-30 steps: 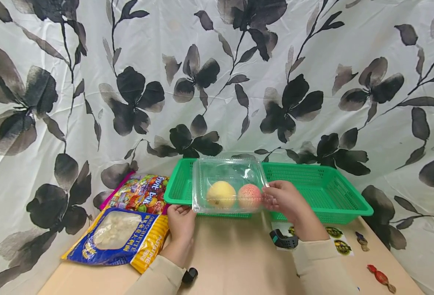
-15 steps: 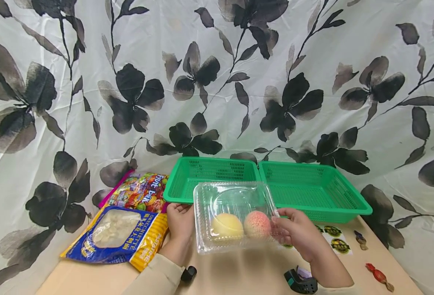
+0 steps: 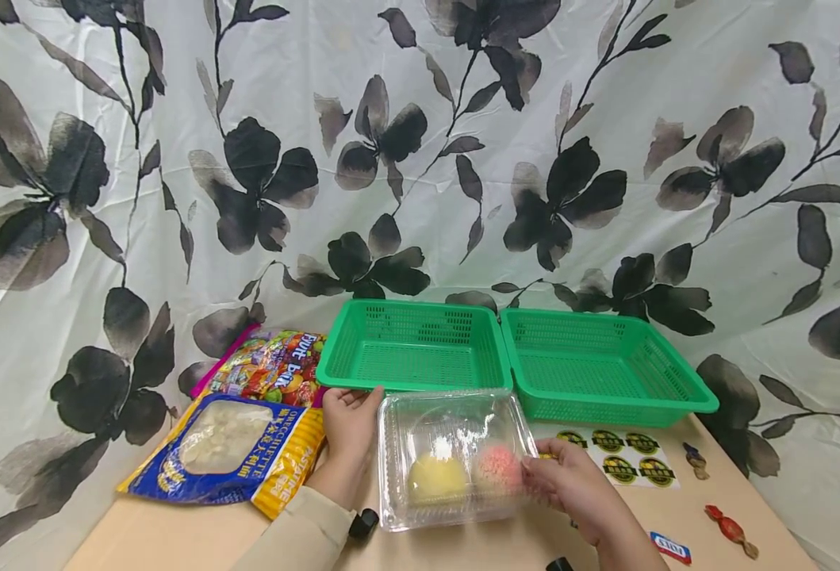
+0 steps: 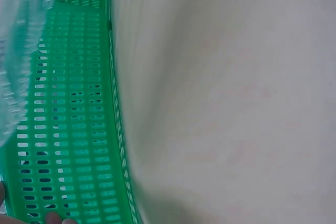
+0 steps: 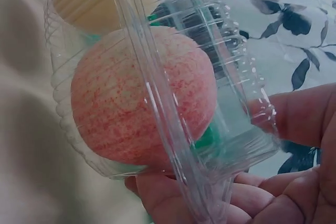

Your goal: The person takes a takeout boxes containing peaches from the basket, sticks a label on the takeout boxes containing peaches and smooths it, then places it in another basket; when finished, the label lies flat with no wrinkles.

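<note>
Your right hand (image 3: 569, 480) pinches the clear box (image 3: 455, 432), fingers closed on its edge; a pink fruit (image 3: 498, 469) and yellow fruit (image 3: 437, 478) sit inside, left of them. Your left hand (image 3: 348, 424) touches the basket (image 3: 412, 361) just beyond its fingers; whether they grip, I cannot tell.

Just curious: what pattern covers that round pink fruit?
The round pink fruit has red speckles, clearest in the right wrist view.

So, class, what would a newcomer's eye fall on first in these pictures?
First, probably the clear plastic box in front of the left green basket, with a yellow fruit and a speckled pink fruit inside, its right side held by the right hand's fingers. Next, likely the large dark flowers across the white backdrop behind everything.
</note>
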Demonstrator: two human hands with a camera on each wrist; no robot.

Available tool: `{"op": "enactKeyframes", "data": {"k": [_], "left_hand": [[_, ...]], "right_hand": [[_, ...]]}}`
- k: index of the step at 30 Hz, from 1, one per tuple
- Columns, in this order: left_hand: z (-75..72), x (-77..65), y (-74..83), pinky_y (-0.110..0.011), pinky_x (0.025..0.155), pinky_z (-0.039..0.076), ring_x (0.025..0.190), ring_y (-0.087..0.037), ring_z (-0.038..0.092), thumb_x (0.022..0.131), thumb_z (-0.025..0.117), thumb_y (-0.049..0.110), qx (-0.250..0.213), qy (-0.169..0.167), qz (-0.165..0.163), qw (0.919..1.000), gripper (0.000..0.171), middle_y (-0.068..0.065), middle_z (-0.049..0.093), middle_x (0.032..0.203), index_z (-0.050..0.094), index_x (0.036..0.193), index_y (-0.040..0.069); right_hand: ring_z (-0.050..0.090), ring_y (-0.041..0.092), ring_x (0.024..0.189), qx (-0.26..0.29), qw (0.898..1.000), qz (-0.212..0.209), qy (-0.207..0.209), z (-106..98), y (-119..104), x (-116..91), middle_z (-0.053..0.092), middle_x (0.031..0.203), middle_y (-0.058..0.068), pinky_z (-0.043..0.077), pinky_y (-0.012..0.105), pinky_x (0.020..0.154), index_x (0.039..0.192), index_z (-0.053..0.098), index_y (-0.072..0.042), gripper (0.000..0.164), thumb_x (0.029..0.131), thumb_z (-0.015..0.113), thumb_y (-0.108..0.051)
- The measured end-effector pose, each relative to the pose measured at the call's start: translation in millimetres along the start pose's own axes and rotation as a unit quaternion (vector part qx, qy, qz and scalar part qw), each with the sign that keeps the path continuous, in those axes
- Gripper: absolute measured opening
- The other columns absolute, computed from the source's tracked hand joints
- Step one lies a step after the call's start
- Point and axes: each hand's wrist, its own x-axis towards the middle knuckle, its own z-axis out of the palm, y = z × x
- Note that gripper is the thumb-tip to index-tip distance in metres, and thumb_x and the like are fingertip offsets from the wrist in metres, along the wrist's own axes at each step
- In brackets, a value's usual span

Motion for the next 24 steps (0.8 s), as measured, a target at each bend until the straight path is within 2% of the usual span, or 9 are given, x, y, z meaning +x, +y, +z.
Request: {"op": "enactKeyframes", "data": {"k": [6, 10, 14, 19, 24], "left_hand": [[-2.0, -0.6, 0.8, -0.022, 0.077, 0.056, 0.098, -0.028, 0.063, 0.088, 0.081, 0.010, 0.020, -0.006, -0.013, 0.9997, 0.053, -0.026, 0.061, 0.116, 0.046, 0.126, -0.004], [-3.3, -1.4, 2.9, -0.021, 0.077, 0.057, 0.101, -0.029, 0.063, 0.090, 0.080, 0.011, 0.022, -0.011, -0.022, 0.9995, 0.053, -0.026, 0.060, 0.118, 0.045, 0.127, -0.003], [-3.9, -1.5, 4.5, -0.020, 0.076, 0.056, 0.100, -0.029, 0.063, 0.090, 0.079, 0.010, 0.020, -0.011, -0.020, 0.9995, 0.052, -0.026, 0.061, 0.118, 0.045, 0.127, -0.003], [-4.0, -1.4, 5.2, -0.019, 0.075, 0.056, 0.100, -0.028, 0.064, 0.091, 0.078, 0.009, 0.024, -0.013, -0.015, 0.9995, 0.052, -0.027, 0.061, 0.119, 0.044, 0.129, -0.003], [-2.8, -2.0, 3.7, -0.019, 0.075, 0.056, 0.098, -0.026, 0.064, 0.092, 0.078, 0.010, 0.026, -0.018, -0.012, 0.9994, 0.052, -0.028, 0.061, 0.118, 0.044, 0.129, -0.004]], "right_hand": [[0.067, 0.015, 0.081, -0.010, 0.999, 0.006, 0.029, 4.7, 8.3, 1.0, 0.069, 0.092, 0.007, 0.058, 0.032, 0.069, 0.129, 0.047, 0.017, 0.047, 0.099, 0.063, -0.015], [0.068, 0.015, 0.081, -0.014, 0.999, 0.019, 0.038, 7.0, 14.7, -0.5, 0.068, 0.094, 0.008, 0.058, 0.032, 0.067, 0.129, 0.045, 0.016, 0.047, 0.099, 0.063, -0.016], [0.067, 0.015, 0.077, -0.014, 0.998, 0.034, 0.053, 11.3, 20.9, 3.4, 0.066, 0.093, 0.007, 0.057, 0.032, 0.065, 0.123, 0.048, 0.012, 0.041, 0.100, 0.062, -0.018], [0.068, 0.017, 0.074, -0.035, 0.995, 0.033, 0.082, 16.8, 23.1, 11.7, 0.069, 0.092, 0.011, 0.057, 0.032, 0.061, 0.116, 0.054, 0.011, 0.035, 0.100, 0.061, -0.020], [0.060, 0.015, 0.065, -0.059, 0.991, 0.042, 0.112, 19.9, 23.4, 17.2, 0.066, 0.088, 0.009, 0.051, 0.030, 0.054, 0.114, 0.057, 0.009, 0.033, 0.098, 0.063, -0.020]]}}
